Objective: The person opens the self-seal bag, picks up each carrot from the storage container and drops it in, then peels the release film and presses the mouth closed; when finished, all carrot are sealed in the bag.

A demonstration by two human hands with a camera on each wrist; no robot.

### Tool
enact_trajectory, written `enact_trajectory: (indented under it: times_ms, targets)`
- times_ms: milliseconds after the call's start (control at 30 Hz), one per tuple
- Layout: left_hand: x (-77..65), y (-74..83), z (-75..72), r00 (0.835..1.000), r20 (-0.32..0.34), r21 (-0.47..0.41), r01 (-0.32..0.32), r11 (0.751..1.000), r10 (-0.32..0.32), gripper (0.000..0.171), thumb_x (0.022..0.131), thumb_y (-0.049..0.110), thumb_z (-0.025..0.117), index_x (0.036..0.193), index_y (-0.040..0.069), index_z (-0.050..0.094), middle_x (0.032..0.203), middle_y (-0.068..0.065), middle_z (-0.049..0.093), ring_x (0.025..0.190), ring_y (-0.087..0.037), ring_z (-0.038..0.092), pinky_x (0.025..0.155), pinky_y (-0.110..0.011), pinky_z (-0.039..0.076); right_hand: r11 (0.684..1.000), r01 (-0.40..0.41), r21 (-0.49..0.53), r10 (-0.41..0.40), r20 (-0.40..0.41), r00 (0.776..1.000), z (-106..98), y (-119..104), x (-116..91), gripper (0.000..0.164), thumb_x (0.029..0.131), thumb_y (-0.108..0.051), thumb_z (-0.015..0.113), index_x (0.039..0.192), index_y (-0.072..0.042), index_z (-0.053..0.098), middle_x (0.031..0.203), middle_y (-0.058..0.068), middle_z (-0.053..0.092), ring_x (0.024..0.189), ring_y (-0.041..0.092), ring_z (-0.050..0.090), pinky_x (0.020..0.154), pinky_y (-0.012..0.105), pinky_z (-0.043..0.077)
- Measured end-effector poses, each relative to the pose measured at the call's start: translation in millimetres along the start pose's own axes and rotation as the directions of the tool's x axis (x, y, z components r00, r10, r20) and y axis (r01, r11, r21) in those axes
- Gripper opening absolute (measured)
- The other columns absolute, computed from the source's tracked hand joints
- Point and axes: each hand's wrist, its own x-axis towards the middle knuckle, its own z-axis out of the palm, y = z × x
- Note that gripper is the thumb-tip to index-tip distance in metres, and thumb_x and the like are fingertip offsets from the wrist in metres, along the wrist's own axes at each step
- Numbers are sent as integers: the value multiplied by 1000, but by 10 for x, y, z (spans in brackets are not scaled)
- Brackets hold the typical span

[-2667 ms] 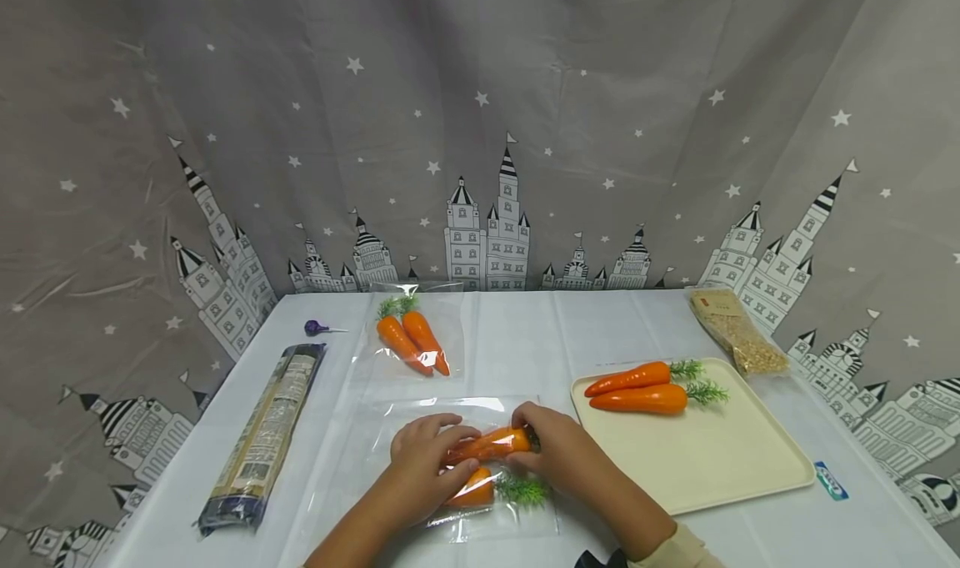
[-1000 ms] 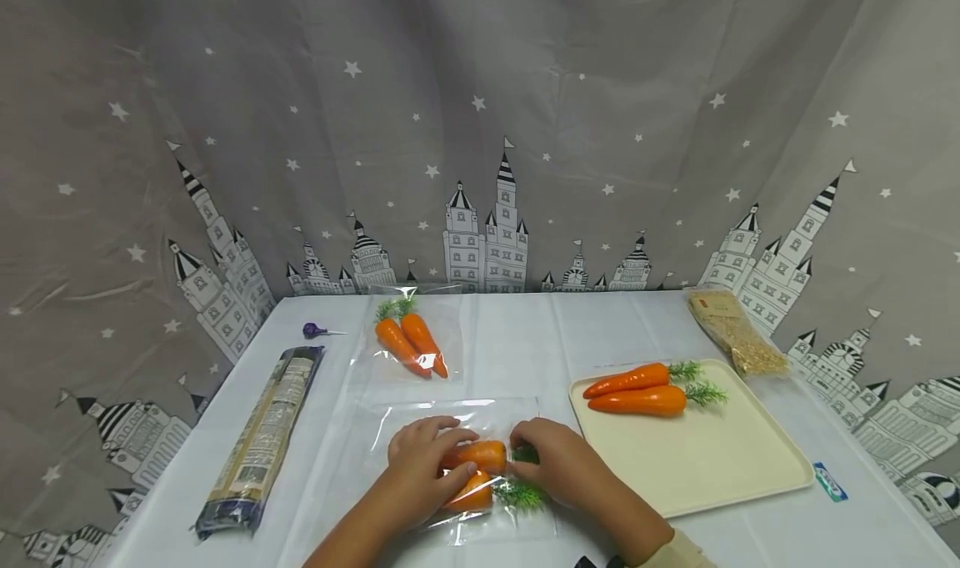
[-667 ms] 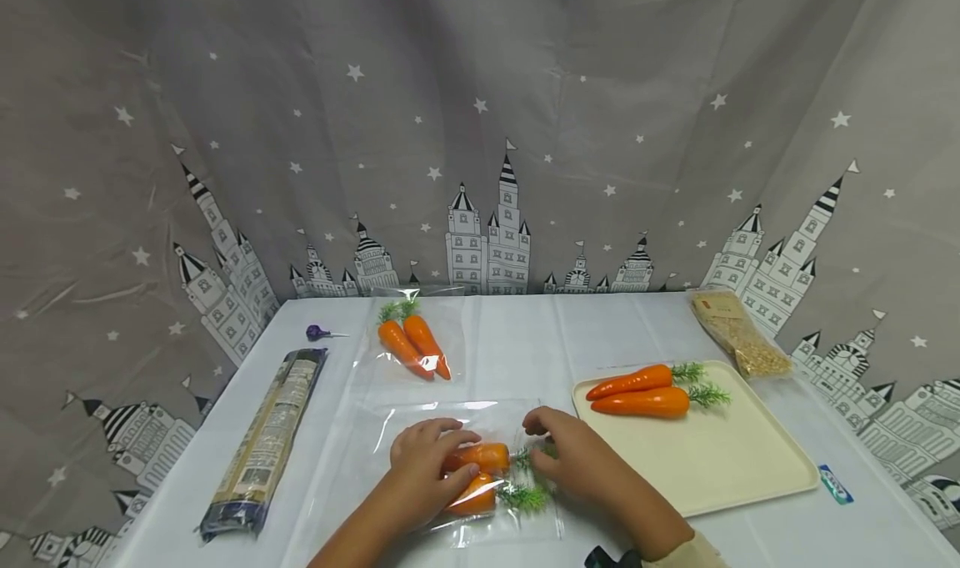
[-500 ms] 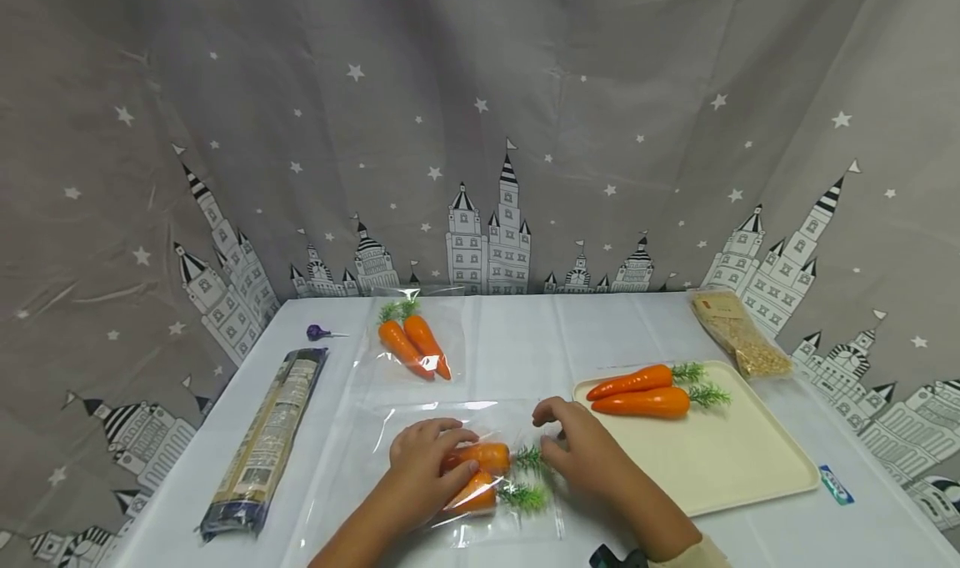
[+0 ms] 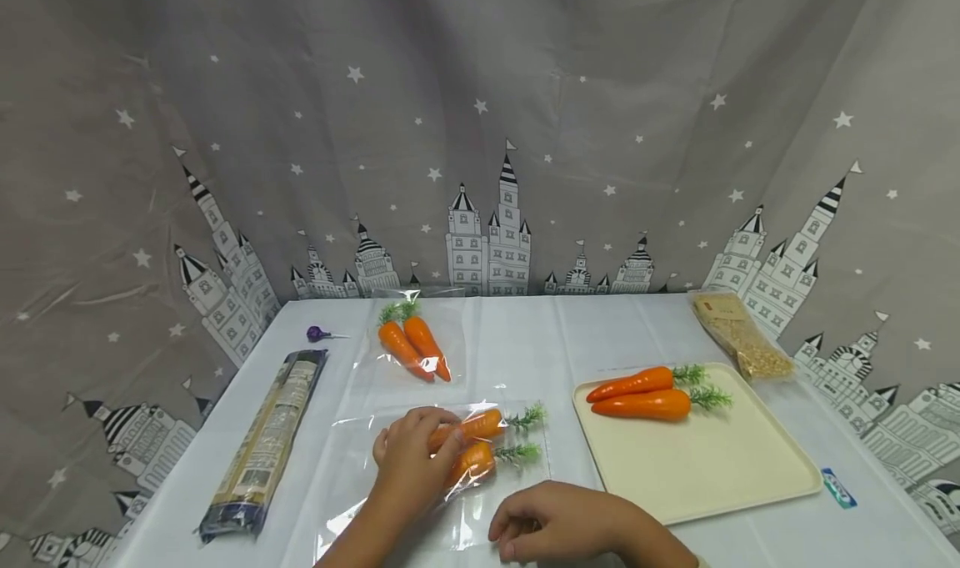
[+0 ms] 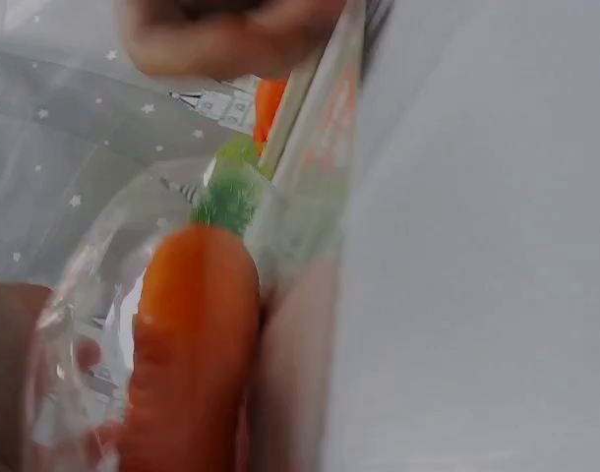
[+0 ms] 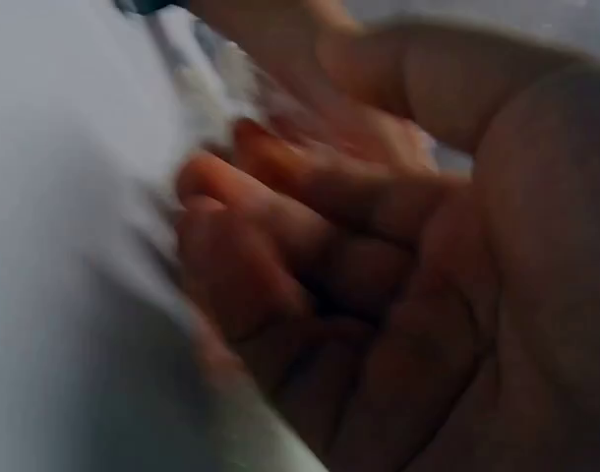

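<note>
In the head view, a clear plastic bag [image 5: 347,451] lies at the front middle with two orange carrots in it, an upper carrot [image 5: 483,424] and a lower carrot [image 5: 476,461]. Green tops point right. My left hand [image 5: 411,459] grips the carrots through the plastic, fingers over the upper one and thumb over the lower; their tips are hidden. A carrot [image 6: 194,344] shows inside the film in the left wrist view. My right hand [image 5: 558,520] hovers by the bag's near right side, fingers loosely curled around nothing; in its own wrist view the hand [image 7: 379,265] is blurred.
Two carrots [image 5: 643,403] lie on a cream tray [image 5: 697,476] at right. Another bag of carrots [image 5: 412,347] is behind. A long packet [image 5: 264,443] and a purple lollipop-like item [image 5: 315,333] are left; a grain bag [image 5: 738,334] and small blue packet [image 5: 837,488] right.
My right hand has left the carrot tops and come down toward the table's near edge. The bagged carrots have shifted slightly up and tilted under my left hand, which moved a little left.
</note>
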Motion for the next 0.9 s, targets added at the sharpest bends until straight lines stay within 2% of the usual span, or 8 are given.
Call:
enact_trajectory:
  times_ms: [133, 233, 333, 400, 500, 567, 733, 900]
  targets:
    - [24, 52, -23, 999, 34, 41, 29, 999, -30, 25, 95, 37, 74, 120, 31, 74, 131, -5, 65, 129, -37, 54, 112, -74, 19, 978, -106, 180, 120, -70, 990, 124, 38, 95, 27, 100, -24, 64, 122, -10, 70, 95, -4, 77, 76, 7, 70, 71, 24, 59]
    - [37, 84, -50, 994, 101, 87, 24, 996, -33, 38, 94, 43, 73, 130, 32, 70, 137, -7, 63, 133, -39, 52, 113, -75, 19, 916, -141, 376, 207, -142, 968, 193, 60, 153, 31, 100, -23, 63, 123, -3, 67, 98, 7, 78, 80, 15, 74, 68, 25, 61]
    - [57, 111, -104, 983, 180, 130, 7, 992, -30, 48, 94, 48, 73, 138, 30, 65, 143, -9, 59, 136, -39, 50, 115, -76, 16, 804, -140, 578, 292, -179, 939, 253, 91, 211, 34, 101, -23, 66, 121, 3, 67, 102, 11, 79, 87, 16, 77, 69, 21, 61]
    - [79, 132, -172, 974, 225, 148, -13, 989, -20, 54, 94, 49, 73, 142, 29, 62, 145, -9, 58, 137, -39, 50, 116, -76, 15, 707, -110, 699, 327, -185, 927, 290, 114, 247, 36, 102, -24, 66, 122, 6, 65, 106, 14, 78, 93, 17, 78, 75, 22, 62]
    - [119, 168, -294, 960, 279, 156, -47, 987, 2, 57, 93, 50, 74, 143, 27, 61, 146, -8, 58, 137, -38, 52, 117, -74, 22, 585, -58, 809, 350, -187, 918, 328, 141, 285, 39, 103, -26, 65, 123, 8, 64, 108, 16, 78, 100, 22, 78, 86, 27, 62]
    - [147, 199, -380, 945, 325, 147, -70, 987, 18, 58, 93, 50, 74, 144, 27, 60, 147, -7, 58, 136, -38, 53, 115, -72, 28, 529, -29, 848, 349, -186, 918, 339, 149, 292, 40, 105, -28, 63, 124, 7, 64, 108, 16, 78, 102, 24, 77, 90, 31, 61]
    - [269, 318, -564, 892, 451, 88, -89, 992, 40, 59, 94, 52, 73, 144, 22, 61, 148, -9, 58, 137, -40, 53, 113, -68, 39, 506, 9, 863, 345, -211, 915, 344, 149, 275, 32, 106, -27, 60, 117, 2, 67, 100, 12, 79, 95, 18, 78, 84, 26, 62]
    - [474, 387, -629, 867, 498, 94, -81, 992, 23, 53, 97, 48, 70, 140, 18, 65, 149, -14, 58, 142, -41, 50, 115, -67, 39, 507, 16, 862, 351, -224, 909, 341, 150, 253, 27, 104, -24, 61, 115, 1, 66, 103, 15, 79, 96, 18, 78, 83, 26, 62]
